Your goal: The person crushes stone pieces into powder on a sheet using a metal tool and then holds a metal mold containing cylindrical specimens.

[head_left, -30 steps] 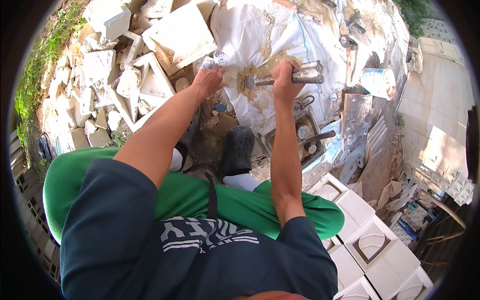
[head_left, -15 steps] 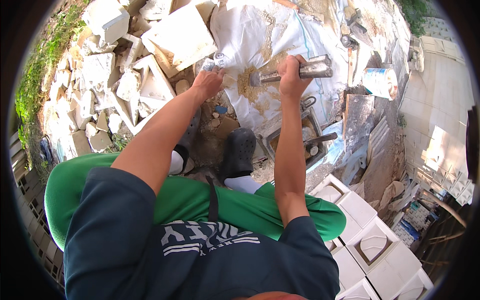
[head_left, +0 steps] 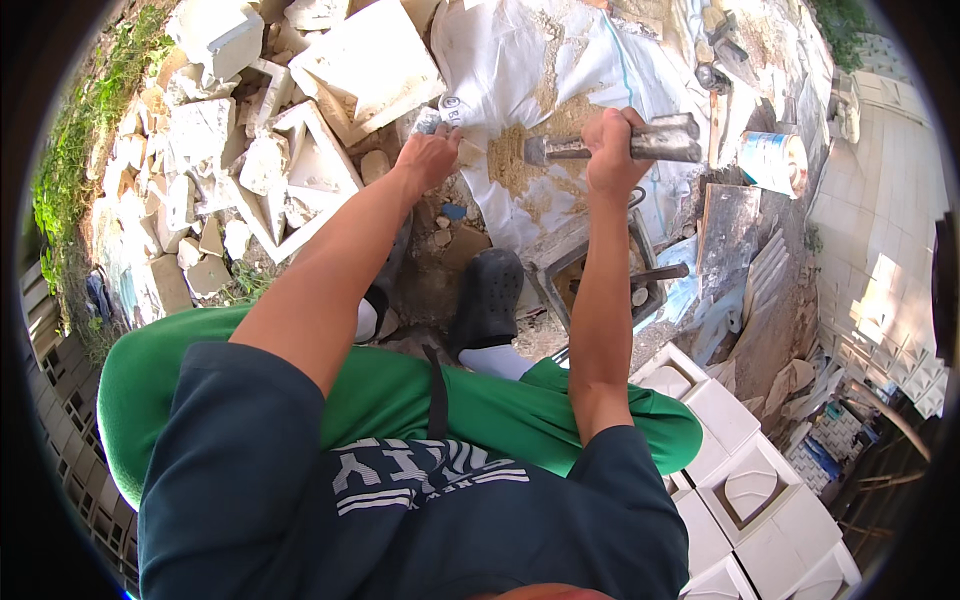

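Observation:
My left hand (head_left: 428, 160) has its fingers curled at the near left edge of a white woven sack (head_left: 480, 70). Beside those fingers lies a small grey lump (head_left: 428, 122); what they grip is hidden. My right hand (head_left: 612, 155) is closed around a dusty grey metal hand tool (head_left: 668, 140), held roughly level above the sack. Its thick, ridged end points right. A narrower shaft leads left to a flat end (head_left: 537, 151), close to a patch of sandy tan grit (head_left: 510, 165) on the sack. The tool's exact kind is unclear.
Broken pale blocks (head_left: 365, 65) and rubble are heaped at left. Nearer, right of a black clog (head_left: 487, 300), sits a square basin (head_left: 560, 275) with tools. A hammer (head_left: 713, 80), white bucket (head_left: 775, 162) and board (head_left: 722, 225) lie at right; moulded white blocks (head_left: 745, 485) stand lower right.
The whole view has shifted a little, so most things appear farther right. My right hand and the tool have moved slightly right over the sack. My left hand stays at the sack's edge.

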{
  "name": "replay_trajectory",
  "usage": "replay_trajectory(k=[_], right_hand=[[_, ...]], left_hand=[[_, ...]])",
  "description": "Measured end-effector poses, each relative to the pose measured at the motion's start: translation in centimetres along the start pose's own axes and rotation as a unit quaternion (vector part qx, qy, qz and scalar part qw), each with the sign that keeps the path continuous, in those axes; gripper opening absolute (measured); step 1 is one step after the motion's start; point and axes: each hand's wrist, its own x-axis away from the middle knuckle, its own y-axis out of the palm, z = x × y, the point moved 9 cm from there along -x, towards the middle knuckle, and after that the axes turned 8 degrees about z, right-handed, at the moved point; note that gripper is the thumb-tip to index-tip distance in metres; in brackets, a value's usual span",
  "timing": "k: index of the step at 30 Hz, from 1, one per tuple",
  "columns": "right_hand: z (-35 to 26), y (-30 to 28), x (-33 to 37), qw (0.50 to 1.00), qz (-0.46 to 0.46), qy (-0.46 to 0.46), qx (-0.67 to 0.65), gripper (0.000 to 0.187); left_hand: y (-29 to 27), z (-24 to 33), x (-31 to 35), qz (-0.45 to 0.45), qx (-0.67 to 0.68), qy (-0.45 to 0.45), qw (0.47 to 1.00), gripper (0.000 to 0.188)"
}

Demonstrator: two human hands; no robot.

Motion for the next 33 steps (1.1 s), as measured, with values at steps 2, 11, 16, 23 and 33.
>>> replay_trajectory(k=[2, 11, 16, 23, 33], right_hand=[[-4.6, 1.1, 1.1, 0.999, -0.002, -0.033, 0.038, 0.029], [2.9, 0.4, 0.9, 0.996, -0.041, -0.049, 0.07, 0.03], [-1.8, 4.1, 1.9, 0.99, -0.107, -0.023, 0.088, 0.029], [1.9, 1.8, 2.9, 0.994, -0.081, -0.064, 0.044, 0.019], [-7.3, 3.0, 2.3, 0.991, -0.109, -0.012, -0.081, 0.03]], left_hand=[[-0.5, -0.3, 0.2, -0.007, 0.005, -0.001, 1.0, 0.06], [-0.8, 1.0, -1.2, -0.024, 0.008, 0.014, 1.0, 0.058], [-0.4, -0.4, 0.1, -0.013, 0.005, -0.014, 1.0, 0.057], [-0.8, 1.2, -1.0, -0.041, 0.012, -0.009, 0.999, 0.059], [-0.6, 0.3, -0.6, -0.052, -0.023, 0.007, 0.998, 0.058]])
